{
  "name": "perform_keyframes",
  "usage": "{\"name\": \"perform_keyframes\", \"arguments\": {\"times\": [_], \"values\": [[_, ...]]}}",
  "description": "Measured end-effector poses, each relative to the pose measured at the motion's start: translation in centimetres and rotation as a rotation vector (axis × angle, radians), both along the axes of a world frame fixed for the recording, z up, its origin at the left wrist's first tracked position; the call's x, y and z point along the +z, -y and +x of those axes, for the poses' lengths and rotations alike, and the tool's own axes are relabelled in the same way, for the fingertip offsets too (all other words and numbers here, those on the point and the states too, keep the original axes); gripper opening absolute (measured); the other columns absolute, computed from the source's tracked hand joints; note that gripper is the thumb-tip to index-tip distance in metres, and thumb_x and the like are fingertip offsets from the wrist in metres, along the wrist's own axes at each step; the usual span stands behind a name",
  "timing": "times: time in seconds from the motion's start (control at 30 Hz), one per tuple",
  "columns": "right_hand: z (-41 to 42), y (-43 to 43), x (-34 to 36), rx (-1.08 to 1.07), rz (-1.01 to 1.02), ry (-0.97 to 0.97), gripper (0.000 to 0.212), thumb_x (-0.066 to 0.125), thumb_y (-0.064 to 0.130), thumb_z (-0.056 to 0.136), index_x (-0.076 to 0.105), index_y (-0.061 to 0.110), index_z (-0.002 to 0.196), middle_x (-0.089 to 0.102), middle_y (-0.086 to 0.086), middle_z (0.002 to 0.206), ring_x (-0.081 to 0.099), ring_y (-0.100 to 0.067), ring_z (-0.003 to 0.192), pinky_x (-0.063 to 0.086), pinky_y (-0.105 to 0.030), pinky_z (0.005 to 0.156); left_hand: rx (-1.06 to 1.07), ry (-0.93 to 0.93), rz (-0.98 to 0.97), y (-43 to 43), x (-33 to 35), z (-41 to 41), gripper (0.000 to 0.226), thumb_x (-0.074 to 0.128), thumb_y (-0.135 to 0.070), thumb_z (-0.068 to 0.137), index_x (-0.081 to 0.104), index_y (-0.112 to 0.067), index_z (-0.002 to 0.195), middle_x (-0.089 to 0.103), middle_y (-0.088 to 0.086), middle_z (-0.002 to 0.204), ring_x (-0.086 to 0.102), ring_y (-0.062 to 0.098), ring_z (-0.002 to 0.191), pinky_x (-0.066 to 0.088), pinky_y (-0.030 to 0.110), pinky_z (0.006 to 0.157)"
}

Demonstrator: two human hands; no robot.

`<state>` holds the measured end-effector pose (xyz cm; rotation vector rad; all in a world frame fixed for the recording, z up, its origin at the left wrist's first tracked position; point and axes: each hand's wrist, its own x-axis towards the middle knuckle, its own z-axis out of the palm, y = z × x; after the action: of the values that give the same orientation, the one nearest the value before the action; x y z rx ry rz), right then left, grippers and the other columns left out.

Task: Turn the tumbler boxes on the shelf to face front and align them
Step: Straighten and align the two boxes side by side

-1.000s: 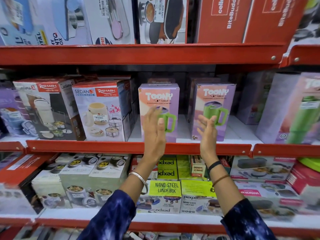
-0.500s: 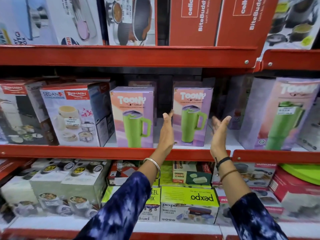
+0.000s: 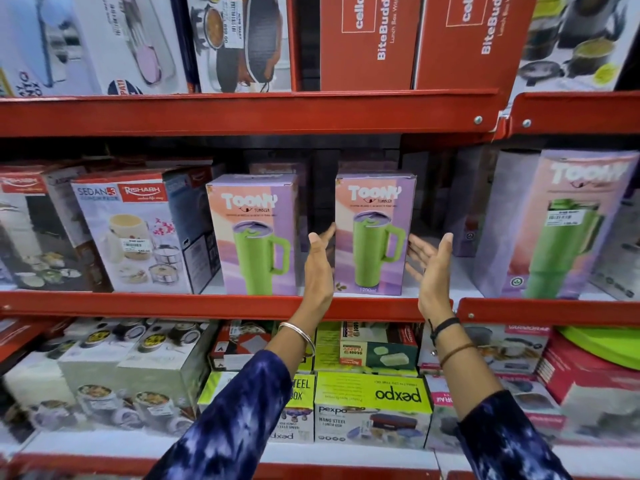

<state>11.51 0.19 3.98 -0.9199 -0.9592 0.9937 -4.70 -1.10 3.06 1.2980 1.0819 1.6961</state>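
Two purple and peach Toony tumbler boxes stand facing front on the middle red shelf (image 3: 207, 304): one on the left (image 3: 254, 233) and one on the right (image 3: 375, 233). My left hand (image 3: 320, 265) is flat and open at the right box's left edge. Open too, my right hand (image 3: 431, 268) has its fingers near that box's right side. Neither hand grips the box. A larger Toony tumbler box (image 3: 561, 223) stands angled further right. More purple boxes sit behind in the dark.
Rishabh lunch-pack boxes (image 3: 135, 233) stand left of the tumbler boxes. Red BiteBuddy boxes (image 3: 367, 39) fill the shelf above. Green Pexpo lunch boxes (image 3: 372, 410) and other cartons crowd the shelf below my arms.
The view shifted right and closer. My hands left the left box and moved right, now flanking the right tumbler box with palms facing each other.
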Motion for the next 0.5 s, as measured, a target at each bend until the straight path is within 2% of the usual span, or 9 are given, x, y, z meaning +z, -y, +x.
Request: {"name": "perform_keyframes", "arguments": {"times": [0.1, 0.23, 0.33, 0.5], "values": [[0.3, 0.6, -0.1, -0.003, -0.002, 0.001, 0.075, 0.009, 0.058, 0.092, 0.054, 0.009, 0.127, 0.052, -0.013, 0.139, 0.049, -0.024, 0.126, 0.037, -0.04, 0.105, -0.006, 0.02, -0.022, 1.3, 0.2, 0.2, 0.068, 0.013, -0.083, 0.077, 0.055, -0.054, 0.122, 0.035, 0.0, 0.158, 0.03, 0.026, 0.145, 0.027, 0.066, 0.112], [0.5, 1.8, -0.4, -0.011, 0.001, 0.007, 0.074, 0.011, 0.059, 0.092, 0.056, 0.011, 0.125, 0.052, -0.014, 0.138, 0.05, -0.026, 0.125, 0.038, -0.043, 0.106, 0.01, 0.017, -0.016, 2.8, 0.0, 0.4, 0.079, 0.01, -0.079, 0.08, 0.051, -0.04, 0.134, 0.032, 0.0, 0.158, 0.025, 0.026, 0.147, 0.019, 0.067, 0.115], [0.6, 2.5, -0.4, -0.009, 0.004, 0.004, 0.074, 0.011, 0.058, 0.092, 0.057, 0.01, 0.125, 0.053, -0.015, 0.137, 0.051, -0.027, 0.124, 0.04, -0.041, 0.103, 0.016, 0.01, -0.016, 3.8, 0.1, 0.7, 0.081, 0.009, -0.072, 0.081, 0.048, -0.031, 0.139, 0.038, -0.012, 0.148, 0.026, 0.022, 0.146, 0.017, 0.064, 0.117], [1.0, 3.1, -0.4, 0.005, 0.007, 0.016, 0.074, 0.014, 0.059, 0.092, 0.057, 0.009, 0.125, 0.053, -0.016, 0.137, 0.051, -0.029, 0.124, 0.041, -0.039, 0.101, 0.021, 0.005, -0.007, 4.7, -0.1, 1.0, 0.083, 0.01, -0.073, 0.079, 0.046, -0.03, 0.141, 0.039, -0.018, 0.141, 0.028, 0.019, 0.145, 0.017, 0.061, 0.119]]}}
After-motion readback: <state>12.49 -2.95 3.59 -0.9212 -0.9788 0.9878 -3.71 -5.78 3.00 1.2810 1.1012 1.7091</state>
